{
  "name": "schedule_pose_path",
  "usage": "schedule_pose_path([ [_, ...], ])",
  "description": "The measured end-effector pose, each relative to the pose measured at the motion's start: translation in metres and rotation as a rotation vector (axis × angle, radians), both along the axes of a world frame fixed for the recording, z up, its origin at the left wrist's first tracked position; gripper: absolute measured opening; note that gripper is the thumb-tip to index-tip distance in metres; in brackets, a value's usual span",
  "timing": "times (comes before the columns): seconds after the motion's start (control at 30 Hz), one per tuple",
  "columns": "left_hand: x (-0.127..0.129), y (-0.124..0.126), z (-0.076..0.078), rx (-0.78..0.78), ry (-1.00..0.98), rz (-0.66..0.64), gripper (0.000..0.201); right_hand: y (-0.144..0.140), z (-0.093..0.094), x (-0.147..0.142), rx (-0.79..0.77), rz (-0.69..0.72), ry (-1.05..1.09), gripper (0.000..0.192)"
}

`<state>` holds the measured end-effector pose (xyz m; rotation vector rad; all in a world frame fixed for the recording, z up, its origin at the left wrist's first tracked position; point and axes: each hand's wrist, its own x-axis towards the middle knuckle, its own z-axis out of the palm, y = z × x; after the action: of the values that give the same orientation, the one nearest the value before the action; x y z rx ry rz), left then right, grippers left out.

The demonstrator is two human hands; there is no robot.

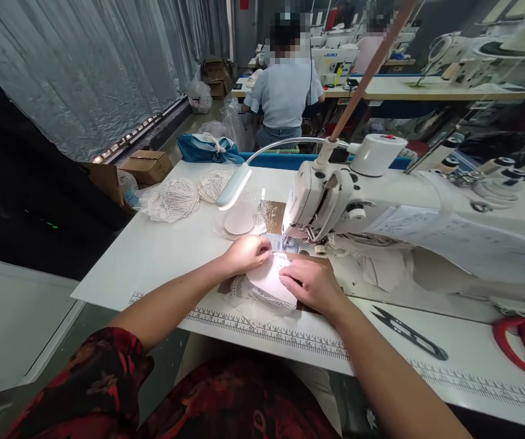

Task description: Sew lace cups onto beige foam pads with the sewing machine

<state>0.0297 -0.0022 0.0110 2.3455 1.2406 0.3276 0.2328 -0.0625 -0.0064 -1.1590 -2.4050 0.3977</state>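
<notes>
- White lace pile [171, 199] sits far left on the table [152, 256].
- Left hand [246, 253] pinches the pale fabric piece [269, 281], fingers curled tight at its edge.
- Right hand [310, 284] presses flat on it, beneath the sewing machine [381, 201].
- Black snips [411, 334] lie further right.

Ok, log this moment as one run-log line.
left hand: pinching lace-edged cup piece | right hand: flat on it | at sewing machine needle | snips idle

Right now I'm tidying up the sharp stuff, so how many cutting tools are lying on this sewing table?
2. Black thread snips lie right of the right hand; red-handled scissors lie at the table's far right edge. Others may be hidden behind the sewing machine.
</notes>
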Motion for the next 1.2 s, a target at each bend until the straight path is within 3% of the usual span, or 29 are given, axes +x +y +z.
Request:
schedule_pose_path([
  [0.2,0.004,-0.003,0.006,0.157,0.096,0.041,0.017,0.002,-0.003,-0.001,0.013,-0.206,-0.087,0.023],
  [0.37,0.005,-0.024,0.007,0.387,0.180,-0.249,0.029,0.003,-0.005,-0.002,-0.009,-0.220,-0.199,0.026],
  [0.47,0.006,-0.027,-0.006,0.440,0.210,-0.277,0.033,0.003,-0.006,-0.004,-0.007,-0.228,-0.198,0.032],
  [0.6,0.004,-0.021,-0.015,0.436,0.238,-0.290,0.038,0.004,-0.005,-0.006,-0.016,-0.244,-0.244,0.034],
  [0.77,0.003,-0.010,-0.009,0.364,0.224,-0.316,0.047,0.005,-0.002,-0.007,-0.034,-0.278,-0.292,0.031],
  [1.2,-0.004,0.018,-0.011,0.372,0.192,-0.474,0.053,0.009,-0.002,-0.010,-0.003,-0.359,-0.287,0.026],
])
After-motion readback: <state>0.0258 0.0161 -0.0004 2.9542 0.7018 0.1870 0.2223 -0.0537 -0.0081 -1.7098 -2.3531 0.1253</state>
